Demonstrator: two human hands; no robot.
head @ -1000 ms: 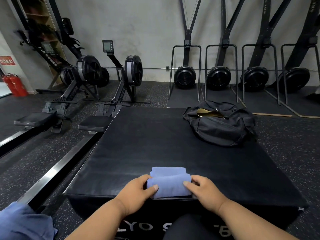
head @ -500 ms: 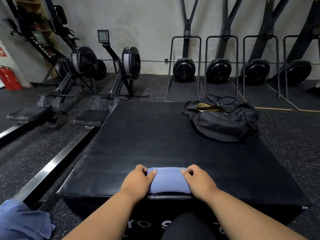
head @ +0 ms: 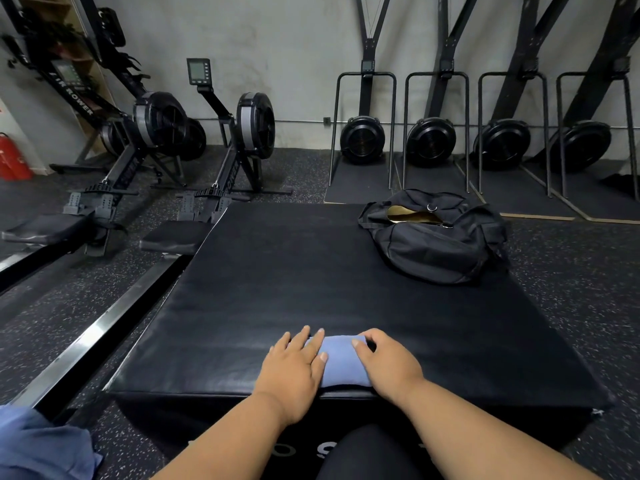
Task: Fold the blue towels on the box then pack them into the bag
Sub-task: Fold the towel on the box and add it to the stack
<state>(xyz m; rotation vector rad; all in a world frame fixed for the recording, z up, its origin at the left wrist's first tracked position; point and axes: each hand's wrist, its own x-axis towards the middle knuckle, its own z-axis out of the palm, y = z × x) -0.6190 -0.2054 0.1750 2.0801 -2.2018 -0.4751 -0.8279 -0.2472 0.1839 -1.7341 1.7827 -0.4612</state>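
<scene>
While both hands rest on it, one folded towel (head: pixel 341 363) lies at the near edge of the box (head: pixel 311 289), close to the person's body. The left hand (head: pixel 294 370) lies flat on the left part of the towel, with its fingers straight and spread, so it presses and does not grasp. The right hand (head: pixel 388 365) covers the right end of the towel; its fingers are curled over the far edge and its thumb lies on top, so it seems to hold the cloth there. One bag (head: pixel 436 237), black, sits at the far right corner of the box, well apart from the towel, and its top is open so that a yellowish lining shows inside. A second heap of blue cloth (head: pixel 38 445) is seen at the bottom left corner of the view, beside the box and lower than its top; I cannot tell if it is one towel or more. On the floor to the left stand two rowers (head: pixel 239 133) side by side, with their rails reaching toward the camera, and a third one leans upright against the wall behind them. Along the back wall I count four ski machines (head: pixel 362 140), each with a round black fan at the bottom. One red extinguisher (head: pixel 12 161) stands at the far left edge.
</scene>
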